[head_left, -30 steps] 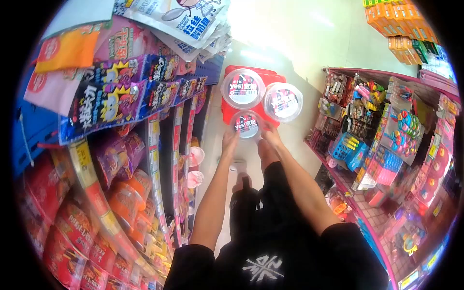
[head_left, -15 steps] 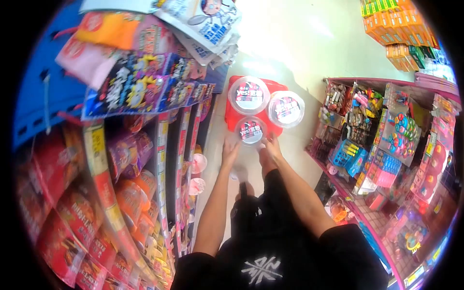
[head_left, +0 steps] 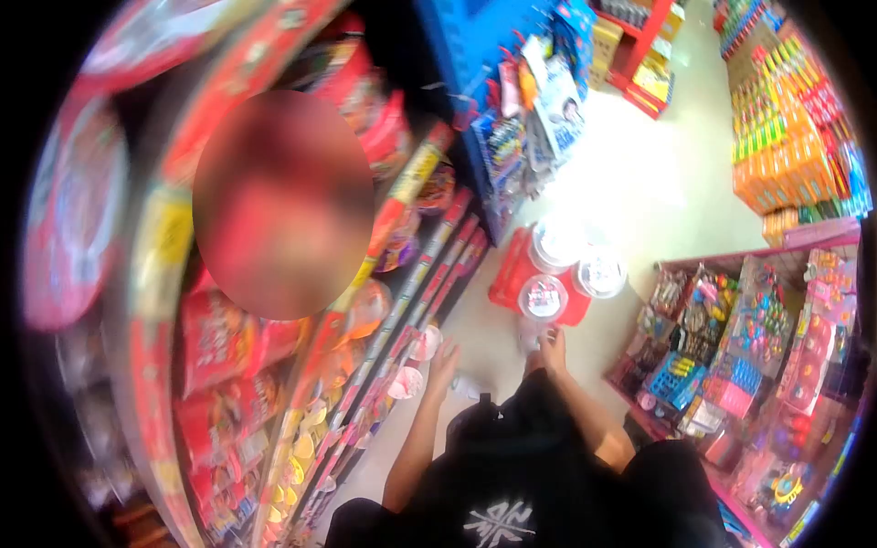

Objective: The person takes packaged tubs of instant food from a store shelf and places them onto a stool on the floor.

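Several round clear-lidded plastic tubs with printed labels stand close together on a red stool or crate [head_left: 574,311] in the aisle. The nearest tub [head_left: 543,299] is at the front edge. My right hand [head_left: 551,350] is at its near side, fingers curled against its clear wall; the exact grip is partly hidden. Behind it are a second tub [head_left: 558,247], washed out by glare, and a third tub [head_left: 601,272] to the right. My left hand [head_left: 444,367] is apart from the tubs with fingers extended, holding nothing, near a pink-and-white round cup [head_left: 405,383] on the left shelf.
Left shelves carry red snack packets [head_left: 217,340] behind price strips. A blue rack [head_left: 463,64] with hanging bags stands ahead. On the right are a pink-edged display of small goods [head_left: 678,376] and stacked orange boxes [head_left: 787,169]. A blurred oval covers part of the left shelf.
My view has swung left, bringing more shelf in. My left hand has come away from the near tub toward the left shelf, while my right hand stays by the tub.
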Action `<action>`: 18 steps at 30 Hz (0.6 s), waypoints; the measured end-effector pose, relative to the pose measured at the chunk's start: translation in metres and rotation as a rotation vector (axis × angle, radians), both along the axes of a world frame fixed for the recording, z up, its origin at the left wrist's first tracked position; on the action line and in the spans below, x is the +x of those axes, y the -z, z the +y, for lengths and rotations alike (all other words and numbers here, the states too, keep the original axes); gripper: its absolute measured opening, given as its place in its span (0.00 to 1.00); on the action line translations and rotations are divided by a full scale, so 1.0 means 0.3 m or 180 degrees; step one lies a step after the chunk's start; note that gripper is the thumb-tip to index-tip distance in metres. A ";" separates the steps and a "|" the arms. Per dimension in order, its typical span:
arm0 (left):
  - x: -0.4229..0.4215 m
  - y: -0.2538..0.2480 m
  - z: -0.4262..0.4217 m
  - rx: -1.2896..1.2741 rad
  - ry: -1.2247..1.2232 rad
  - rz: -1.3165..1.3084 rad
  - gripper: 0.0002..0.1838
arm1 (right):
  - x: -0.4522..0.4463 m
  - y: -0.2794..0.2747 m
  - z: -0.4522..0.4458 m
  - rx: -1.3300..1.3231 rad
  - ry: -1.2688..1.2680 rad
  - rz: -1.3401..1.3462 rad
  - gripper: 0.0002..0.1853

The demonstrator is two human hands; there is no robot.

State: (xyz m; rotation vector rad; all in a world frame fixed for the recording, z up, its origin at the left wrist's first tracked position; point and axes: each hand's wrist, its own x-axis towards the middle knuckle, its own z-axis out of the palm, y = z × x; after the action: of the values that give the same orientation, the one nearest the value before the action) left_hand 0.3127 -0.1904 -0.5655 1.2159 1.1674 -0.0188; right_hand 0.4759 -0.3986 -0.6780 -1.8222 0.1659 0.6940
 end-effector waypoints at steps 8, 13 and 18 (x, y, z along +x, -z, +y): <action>-0.329 -0.381 0.052 0.0363 -0.0330 -0.1343 0.27 | -0.138 -0.614 0.388 0.1622 -0.1043 -0.0718 0.23; -0.444 -0.856 0.123 0.0617 0.0001 -0.2165 0.30 | -0.286 -1.094 0.601 0.2656 -0.1970 -0.1137 0.17; -0.593 -1.284 0.171 0.1757 0.0111 -0.2515 0.38 | -0.412 -1.604 0.741 0.3546 -0.2465 -0.2696 0.12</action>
State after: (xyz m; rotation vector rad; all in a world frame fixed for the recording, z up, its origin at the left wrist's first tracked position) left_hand 0.1347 -0.1393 -0.1802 1.5161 0.4520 0.7365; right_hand 0.3522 -0.1764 -0.1967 -0.8814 -1.2884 0.3134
